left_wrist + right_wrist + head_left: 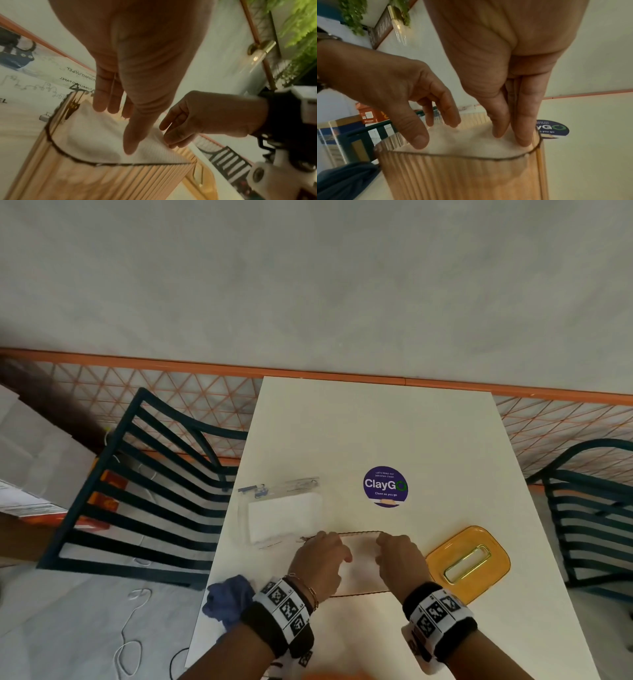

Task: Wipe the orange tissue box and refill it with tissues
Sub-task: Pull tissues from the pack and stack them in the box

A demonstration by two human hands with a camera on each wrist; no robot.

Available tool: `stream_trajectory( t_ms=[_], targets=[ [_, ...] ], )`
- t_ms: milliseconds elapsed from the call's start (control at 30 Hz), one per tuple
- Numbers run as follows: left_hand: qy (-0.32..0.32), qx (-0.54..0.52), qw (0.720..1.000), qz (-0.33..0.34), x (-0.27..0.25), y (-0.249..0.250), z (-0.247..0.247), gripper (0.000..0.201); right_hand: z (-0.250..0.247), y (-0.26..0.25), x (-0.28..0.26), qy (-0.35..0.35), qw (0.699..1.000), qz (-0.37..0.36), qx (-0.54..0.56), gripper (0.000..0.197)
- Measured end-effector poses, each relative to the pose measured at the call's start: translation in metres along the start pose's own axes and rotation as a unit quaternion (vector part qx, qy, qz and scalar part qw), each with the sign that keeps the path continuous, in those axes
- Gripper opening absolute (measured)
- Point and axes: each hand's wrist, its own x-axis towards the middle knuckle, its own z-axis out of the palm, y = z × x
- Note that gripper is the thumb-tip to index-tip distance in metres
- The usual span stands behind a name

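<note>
The orange tissue box (363, 594), ribbed and translucent, stands with its top uncovered on the white table (376, 433) right in front of me. White tissues (96, 138) fill it almost to the rim. My left hand (322, 559) presses its straight fingers down on the stack at the left end. My right hand (399, 559) pushes its straight fingers (522, 129) into the tissues (467, 142) along the right wall. Neither hand grips anything. The box's orange lid (469, 563), with a gold-rimmed slot, lies flat to the right of the box.
A clear plastic pack of white tissues (284, 515) lies left of the box, farther back. A blue cloth (227, 599) sits crumpled at the table's left edge by my left wrist. A purple round sticker (385, 487) marks the tabletop. Dark slatted chairs (144, 494) flank the table.
</note>
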Motion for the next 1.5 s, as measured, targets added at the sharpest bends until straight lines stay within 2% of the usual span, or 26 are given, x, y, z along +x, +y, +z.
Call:
stream_trajectory(
  t_ms=[100, 200, 267, 400, 467, 533, 633, 700, 767, 833, 900, 1033, 1167, 1333, 1500],
  targets=[
    [-0.080, 0.082, 0.993, -0.015, 0.003, -0.003, 0.005, 0.043, 0.014, -0.003, -0.001, -0.018, 0.999, -0.026, -0.012, 0.038],
    [-0.087, 0.123, 0.988, -0.027, 0.003, -0.004, 0.006, 0.040, 0.023, -0.004, -0.003, -0.019, 0.999, -0.036, 0.006, 0.051],
    [-0.082, 0.130, 0.988, -0.021, 0.003, -0.003, 0.007, 0.040, 0.025, -0.004, -0.005, -0.011, 0.999, -0.028, 0.015, 0.053],
    [-0.109, 0.127, 0.986, -0.017, 0.003, -0.005, 0.004, 0.038, 0.031, -0.004, -0.006, -0.025, 0.998, -0.043, 0.030, 0.060],
    [-0.075, 0.042, 0.996, -0.029, 0.005, -0.011, -0.005, 0.038, 0.029, -0.002, -0.006, -0.018, 0.998, -0.047, 0.046, 0.057],
    [0.002, -0.038, 0.998, -0.058, 0.007, -0.023, -0.025, 0.033, 0.023, 0.002, -0.006, 0.018, 0.997, -0.036, 0.073, 0.048],
    [0.090, -0.053, 0.987, -0.120, 0.020, -0.062, -0.051, 0.031, 0.012, 0.010, -0.004, 0.092, 0.988, 0.002, 0.120, 0.031],
    [0.085, -0.036, 0.981, -0.170, 0.032, -0.093, -0.061, 0.038, 0.009, 0.017, -0.002, 0.112, 0.982, 0.032, 0.149, 0.028],
    [0.034, -0.026, 0.979, -0.201, 0.044, -0.116, -0.061, 0.060, 0.008, 0.024, -0.001, 0.091, 0.977, 0.068, 0.179, 0.026],
    [-0.015, -0.017, 0.980, -0.199, 0.053, -0.128, -0.057, 0.083, 0.009, 0.029, 0.002, 0.061, 0.972, 0.092, 0.208, 0.024],
    [-0.036, 0.013, 0.982, -0.185, 0.059, -0.134, -0.050, 0.092, 0.009, 0.032, 0.003, 0.040, 0.968, 0.104, 0.225, 0.024],
    [-0.028, 0.065, 0.983, -0.167, 0.065, -0.139, -0.039, 0.095, 0.012, 0.035, 0.005, 0.033, 0.965, 0.113, 0.234, 0.030],
    [-0.023, 0.070, 0.984, -0.165, 0.069, -0.139, -0.038, 0.097, 0.010, 0.034, 0.006, 0.028, 0.965, 0.115, 0.233, 0.031],
    [0.010, 0.072, 0.983, -0.170, 0.070, -0.141, -0.038, 0.088, 0.008, 0.032, 0.006, 0.031, 0.965, 0.116, 0.231, 0.027],
    [-0.004, 0.113, 0.978, -0.176, 0.069, -0.141, -0.036, 0.094, 0.008, 0.031, 0.005, 0.026, 0.964, 0.121, 0.233, 0.029]
  ],
)
